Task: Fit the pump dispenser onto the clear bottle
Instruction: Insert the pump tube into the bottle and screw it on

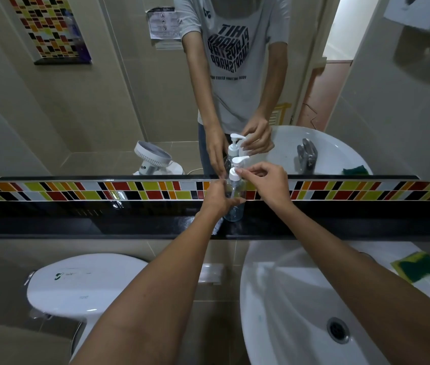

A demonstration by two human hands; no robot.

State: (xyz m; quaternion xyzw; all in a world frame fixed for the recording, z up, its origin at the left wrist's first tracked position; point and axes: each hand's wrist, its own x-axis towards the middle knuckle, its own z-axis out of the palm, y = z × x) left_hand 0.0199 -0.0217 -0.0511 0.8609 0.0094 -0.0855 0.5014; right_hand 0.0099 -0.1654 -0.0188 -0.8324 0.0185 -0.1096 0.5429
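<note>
A clear bottle (235, 210) stands upright on the black ledge (103, 222) under the mirror. My left hand (218, 197) wraps around its body from the left. A white pump dispenser (234, 175) sits on the bottle's neck, its tube reaching down inside. My right hand (266, 183) pinches the pump's collar and head from the right with fingertips. The mirror above shows the same bottle, pump and both hands reflected.
A white sink (301, 299) lies below the ledge at right, with a green-yellow sponge (416, 267) on its rim. A toilet with closed lid (82, 283) sits at lower left. Coloured tiles (129, 189) run behind the ledge. The mirror shows a small fan.
</note>
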